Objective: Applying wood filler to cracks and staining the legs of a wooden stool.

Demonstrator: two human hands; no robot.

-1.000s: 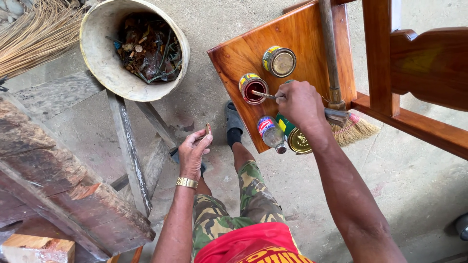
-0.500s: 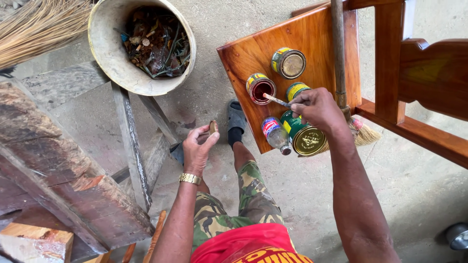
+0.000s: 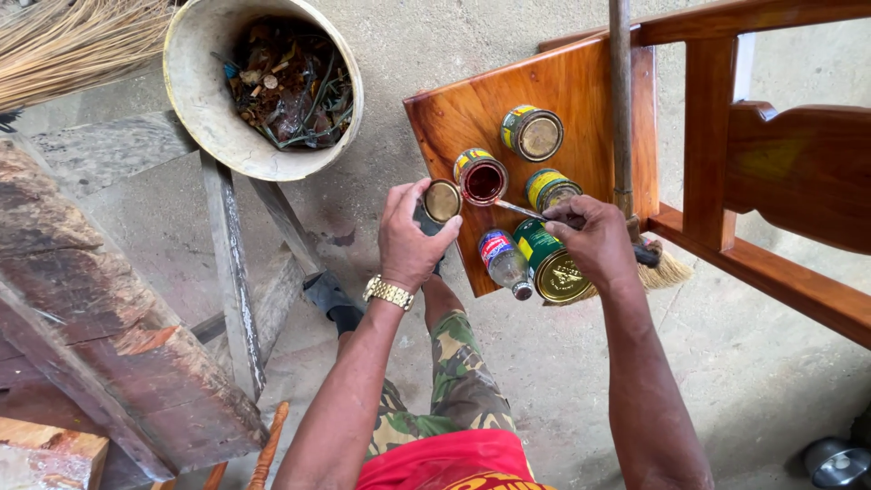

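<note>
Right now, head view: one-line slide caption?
Left hand holds a round lid beside an open can; right hand holds a thin tool on a varnished board.

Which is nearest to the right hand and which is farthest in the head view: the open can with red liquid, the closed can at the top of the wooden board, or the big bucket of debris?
1. Open can with red liquid: just up-left of the right hand, on the wooden board.
2. Closed can: higher on the board.
3. Bucket of debris: far left, on the floor.
</note>
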